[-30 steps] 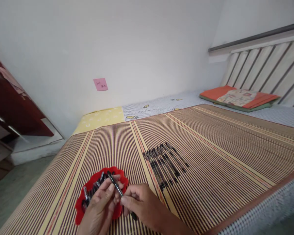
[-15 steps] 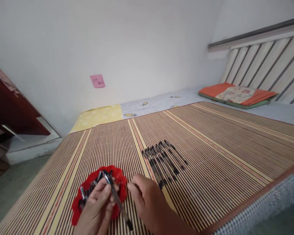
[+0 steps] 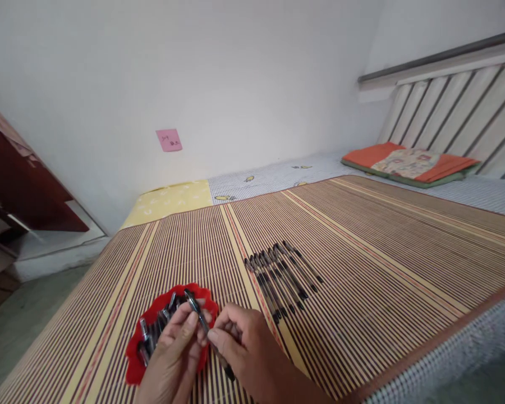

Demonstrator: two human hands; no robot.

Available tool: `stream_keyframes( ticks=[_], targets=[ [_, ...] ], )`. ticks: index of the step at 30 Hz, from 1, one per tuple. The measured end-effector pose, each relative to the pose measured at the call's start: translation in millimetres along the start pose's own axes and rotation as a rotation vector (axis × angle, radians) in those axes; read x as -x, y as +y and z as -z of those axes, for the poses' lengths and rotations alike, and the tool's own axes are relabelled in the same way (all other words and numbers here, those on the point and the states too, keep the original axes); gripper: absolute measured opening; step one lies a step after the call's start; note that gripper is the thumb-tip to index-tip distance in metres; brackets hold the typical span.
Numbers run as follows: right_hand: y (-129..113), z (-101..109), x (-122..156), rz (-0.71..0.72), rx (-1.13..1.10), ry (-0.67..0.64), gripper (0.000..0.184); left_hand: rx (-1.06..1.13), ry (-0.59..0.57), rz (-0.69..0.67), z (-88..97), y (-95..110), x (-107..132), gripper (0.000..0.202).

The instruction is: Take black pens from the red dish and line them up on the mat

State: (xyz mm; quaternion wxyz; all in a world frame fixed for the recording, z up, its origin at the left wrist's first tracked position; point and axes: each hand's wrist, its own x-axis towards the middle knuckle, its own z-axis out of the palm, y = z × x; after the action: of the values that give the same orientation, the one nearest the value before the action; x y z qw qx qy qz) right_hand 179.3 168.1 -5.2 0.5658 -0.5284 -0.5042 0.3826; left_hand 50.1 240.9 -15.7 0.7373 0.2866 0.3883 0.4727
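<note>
My left hand (image 3: 174, 350) pinches a black pen (image 3: 200, 314) near its upper end, over a red scalloped bowl (image 3: 135, 367). Thumb and fingers of my right hand (image 3: 248, 342) close on the same pen at its middle. The pen slants from upper left to lower right, its lower tip showing below my right thumb. Inside the bowl lie several pen parts with shiny dark caps (image 3: 164, 317), partly hidden by my left hand. To the right of the bowl, several black pens (image 3: 280, 280) lie side by side in a slanted row on the striped mat (image 3: 185, 247).
A folded orange and green cloth (image 3: 412, 164) lies at the far right near the white slatted rail (image 3: 454, 106). Along the wall runs patterned bedding (image 3: 252, 179). A pink note (image 3: 169, 140) sticks to the wall. The bed's front edge (image 3: 437, 348) is at lower right.
My right hand has moved left and closed on the pen that my left hand holds. The pen has shifted slightly right and up. The row of pens is unchanged.
</note>
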Motion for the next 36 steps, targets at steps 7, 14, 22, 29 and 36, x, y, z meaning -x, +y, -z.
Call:
stream_keyframes(
  ticks=[7,14,22,29,36],
  targets=[
    [-1.8,2.9,2.3,0.052,0.084,0.039,0.012,-0.016,-0.05,0.013,-2.1,0.4,1.8,0.02],
    [5.2,2.5,-2.2,-0.017,0.088,-0.012,0.007,-0.037,-0.017,0.063,-2.7,0.7,2.8,0.029],
    [5.2,-0.4,-2.5,-0.026,-0.004,0.008,0.01,-0.051,-0.056,0.034,3.8,3.4,1.1,0.034],
    [7.4,-2.7,-1.3,-0.052,0.103,0.008,0.013,-0.067,0.001,0.004,7.7,0.9,-5.5,0.031],
    [6.6,-4.3,-1.0,-0.077,0.105,-0.011,0.014,-0.023,0.063,-0.032,8.2,-0.1,-6.5,0.037]
  ],
)
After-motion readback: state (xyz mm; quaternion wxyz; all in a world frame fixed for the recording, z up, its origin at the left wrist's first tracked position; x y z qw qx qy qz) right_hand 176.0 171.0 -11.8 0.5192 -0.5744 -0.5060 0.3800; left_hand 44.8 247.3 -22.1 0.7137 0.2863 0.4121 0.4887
